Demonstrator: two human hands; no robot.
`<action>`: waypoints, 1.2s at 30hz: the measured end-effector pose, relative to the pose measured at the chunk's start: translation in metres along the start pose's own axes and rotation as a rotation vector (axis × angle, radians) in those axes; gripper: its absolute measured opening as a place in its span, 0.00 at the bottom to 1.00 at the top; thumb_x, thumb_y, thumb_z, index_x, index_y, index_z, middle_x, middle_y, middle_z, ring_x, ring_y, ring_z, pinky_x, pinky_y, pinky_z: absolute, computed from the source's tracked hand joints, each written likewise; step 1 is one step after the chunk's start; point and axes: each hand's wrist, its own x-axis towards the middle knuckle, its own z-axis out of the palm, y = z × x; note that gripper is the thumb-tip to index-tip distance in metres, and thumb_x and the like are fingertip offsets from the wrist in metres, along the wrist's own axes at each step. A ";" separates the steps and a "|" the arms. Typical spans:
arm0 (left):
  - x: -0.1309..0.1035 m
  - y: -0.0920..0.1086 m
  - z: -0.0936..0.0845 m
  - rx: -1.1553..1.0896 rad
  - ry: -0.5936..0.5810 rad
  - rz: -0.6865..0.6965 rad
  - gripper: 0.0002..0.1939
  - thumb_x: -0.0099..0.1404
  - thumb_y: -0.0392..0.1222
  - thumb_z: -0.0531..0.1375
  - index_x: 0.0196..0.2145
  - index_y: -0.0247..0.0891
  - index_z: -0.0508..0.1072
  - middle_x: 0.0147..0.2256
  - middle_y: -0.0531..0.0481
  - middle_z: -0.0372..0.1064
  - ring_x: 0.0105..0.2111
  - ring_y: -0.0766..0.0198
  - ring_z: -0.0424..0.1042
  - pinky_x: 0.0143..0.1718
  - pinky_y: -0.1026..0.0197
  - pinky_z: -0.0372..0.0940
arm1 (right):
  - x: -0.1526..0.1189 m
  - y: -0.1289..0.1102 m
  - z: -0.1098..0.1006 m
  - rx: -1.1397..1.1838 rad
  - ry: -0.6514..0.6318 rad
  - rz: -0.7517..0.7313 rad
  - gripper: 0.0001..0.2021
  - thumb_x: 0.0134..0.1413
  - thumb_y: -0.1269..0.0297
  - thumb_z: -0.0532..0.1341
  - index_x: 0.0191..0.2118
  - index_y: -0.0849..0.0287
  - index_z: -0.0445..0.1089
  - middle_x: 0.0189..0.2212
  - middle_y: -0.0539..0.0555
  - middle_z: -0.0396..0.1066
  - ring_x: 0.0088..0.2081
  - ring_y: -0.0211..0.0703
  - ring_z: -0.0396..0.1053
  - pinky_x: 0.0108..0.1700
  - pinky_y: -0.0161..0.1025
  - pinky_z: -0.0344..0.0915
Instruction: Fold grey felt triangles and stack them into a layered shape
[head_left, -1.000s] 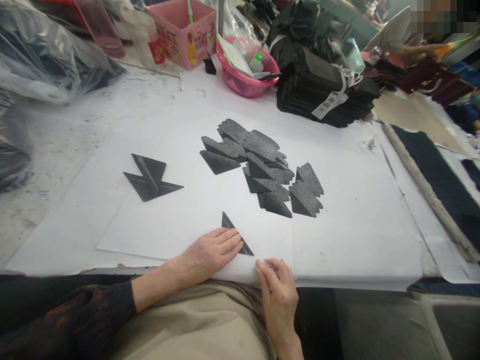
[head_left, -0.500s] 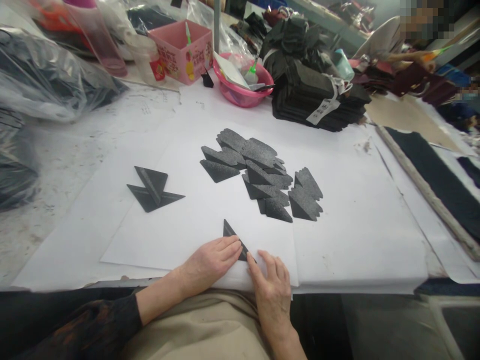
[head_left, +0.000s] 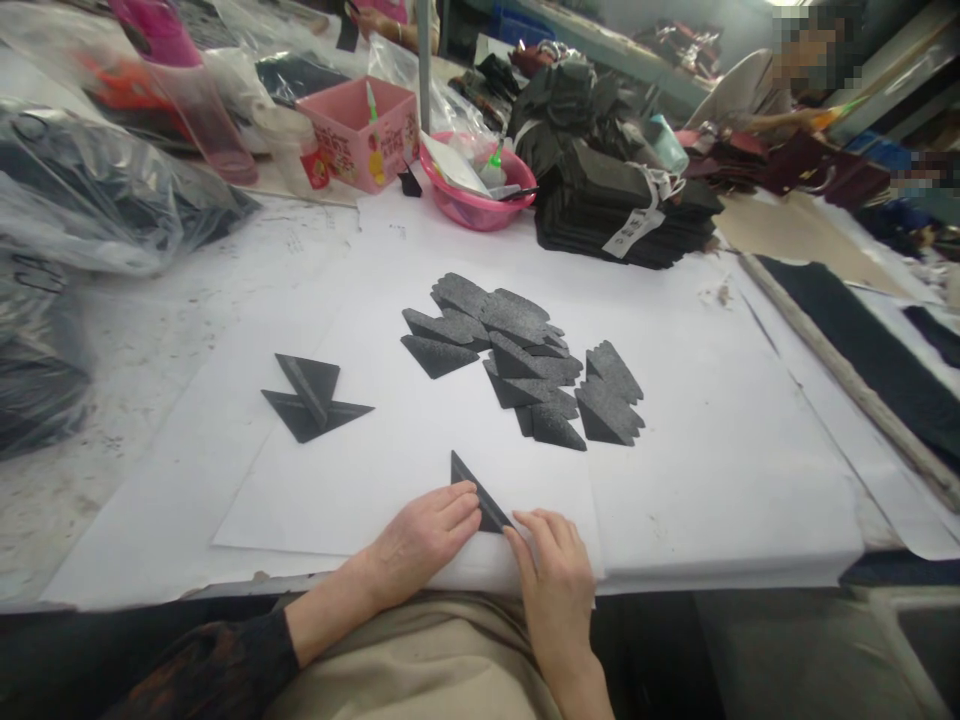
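The right hand (head_left: 556,572) has closed in on the black folded triangle (head_left: 490,514) near the table's (head_left: 712,500) front edge, so both hands now steady it: the left (head_left: 424,530) lies flat, ungrasping; whether the right's thumb and forefinger pinch its tip, I cannot tell.

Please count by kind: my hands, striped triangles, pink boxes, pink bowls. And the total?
Hands: 2
Striped triangles: 3
Pink box: 1
Pink bowl: 1
Total: 7
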 end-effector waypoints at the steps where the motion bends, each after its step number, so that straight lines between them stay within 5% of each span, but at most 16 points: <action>1: 0.000 0.000 0.000 0.002 0.004 0.000 0.09 0.72 0.31 0.51 0.43 0.29 0.71 0.43 0.41 0.72 0.50 0.57 0.71 0.50 0.56 0.73 | 0.006 -0.005 0.006 -0.012 -0.014 0.016 0.09 0.63 0.57 0.58 0.43 0.54 0.70 0.38 0.53 0.71 0.41 0.46 0.66 0.43 0.41 0.61; 7: -0.004 0.002 0.000 -0.003 -0.030 -0.037 0.06 0.71 0.31 0.55 0.41 0.30 0.72 0.40 0.44 0.70 0.46 0.57 0.71 0.48 0.55 0.73 | 0.022 -0.017 0.024 0.033 -0.101 0.136 0.09 0.60 0.59 0.62 0.33 0.57 0.65 0.32 0.52 0.69 0.36 0.47 0.65 0.39 0.41 0.59; 11: -0.007 0.003 0.001 0.015 -0.042 -0.058 0.05 0.70 0.31 0.56 0.42 0.31 0.72 0.41 0.44 0.70 0.46 0.56 0.70 0.47 0.54 0.71 | 0.023 -0.017 0.021 0.141 -0.184 0.216 0.04 0.58 0.66 0.64 0.37 0.56 0.68 0.32 0.50 0.70 0.34 0.44 0.67 0.38 0.39 0.60; 16: 0.007 -0.003 -0.007 0.165 0.046 -0.111 0.12 0.70 0.33 0.57 0.51 0.34 0.70 0.51 0.42 0.68 0.55 0.50 0.64 0.60 0.42 0.60 | 0.025 -0.019 0.014 0.324 -0.226 0.114 0.05 0.63 0.67 0.58 0.36 0.53 0.71 0.34 0.49 0.71 0.38 0.42 0.68 0.40 0.37 0.61; 19: 0.016 -0.010 -0.018 0.106 -0.018 -0.076 0.06 0.70 0.32 0.56 0.35 0.35 0.71 0.33 0.50 0.69 0.38 0.60 0.70 0.59 0.42 0.59 | 0.025 -0.017 0.009 0.329 -0.192 -0.020 0.07 0.64 0.69 0.56 0.38 0.53 0.71 0.34 0.48 0.72 0.36 0.41 0.68 0.40 0.36 0.61; 23: 0.010 -0.018 -0.023 0.013 -0.094 -0.088 0.12 0.69 0.32 0.55 0.26 0.38 0.64 0.23 0.54 0.62 0.24 0.62 0.63 0.35 0.56 0.66 | 0.025 -0.007 0.007 0.315 -0.161 -0.104 0.08 0.63 0.72 0.55 0.38 0.53 0.70 0.32 0.47 0.73 0.35 0.39 0.70 0.37 0.34 0.61; 30: -0.017 -0.037 -0.036 -0.237 -0.235 -0.324 0.14 0.64 0.29 0.52 0.40 0.44 0.73 0.27 0.57 0.71 0.23 0.65 0.69 0.26 0.66 0.60 | 0.033 0.013 0.011 0.493 -0.180 0.036 0.09 0.59 0.73 0.56 0.37 0.53 0.72 0.31 0.46 0.74 0.34 0.36 0.72 0.37 0.29 0.63; 33: -0.033 -0.064 -0.059 -0.415 -0.269 -0.599 0.12 0.70 0.44 0.52 0.44 0.45 0.74 0.25 0.58 0.71 0.19 0.69 0.66 0.25 0.69 0.62 | 0.049 0.025 0.002 0.456 -0.137 0.077 0.10 0.62 0.70 0.54 0.36 0.55 0.73 0.31 0.48 0.74 0.34 0.37 0.72 0.38 0.30 0.64; 36: -0.057 -0.098 -0.081 -0.459 -0.172 -0.938 0.24 0.68 0.60 0.52 0.49 0.41 0.72 0.24 0.56 0.70 0.18 0.66 0.67 0.24 0.65 0.66 | 0.074 0.043 -0.007 0.336 -0.028 0.184 0.11 0.64 0.66 0.53 0.37 0.56 0.72 0.34 0.50 0.74 0.35 0.40 0.72 0.39 0.34 0.65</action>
